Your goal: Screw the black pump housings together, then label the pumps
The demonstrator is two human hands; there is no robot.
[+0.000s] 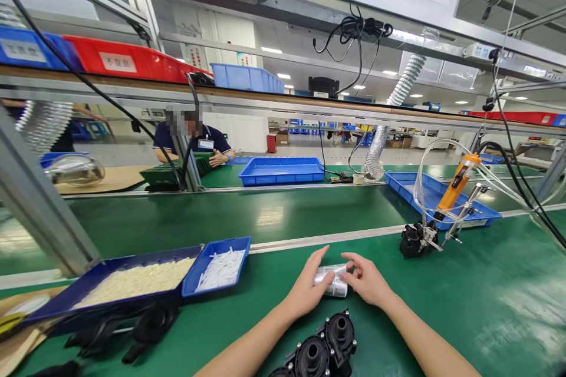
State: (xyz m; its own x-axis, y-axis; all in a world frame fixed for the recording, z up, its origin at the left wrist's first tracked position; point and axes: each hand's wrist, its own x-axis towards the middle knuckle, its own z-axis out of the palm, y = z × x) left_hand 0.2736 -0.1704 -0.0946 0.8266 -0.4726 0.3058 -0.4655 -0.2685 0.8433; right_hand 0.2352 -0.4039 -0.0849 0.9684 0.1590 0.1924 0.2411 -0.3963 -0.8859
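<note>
A silvery roll of labels (336, 288) lies on its side between my hands, just above the green bench mat. My left hand (309, 284) holds its left end, thumb across the near face and fingers stretched behind it. At the other end, my right hand (366, 278) has its thumb and bent fingers on the roll. Part of the roll is hidden by both thumbs. Closer to me, below the hands, stands a row of black plastic pump housings (313, 353) with round upright ports and small screws; my left forearm passes beside them.
An orange electric screwdriver (457, 182) stands in a metal fixture over a black part (413, 241) at right. On the left are a dark blue tray (57, 304) of cream pieces, a blue tray (188, 288) of white strips and loose black parts (150, 327). A person (216, 150) sits opposite.
</note>
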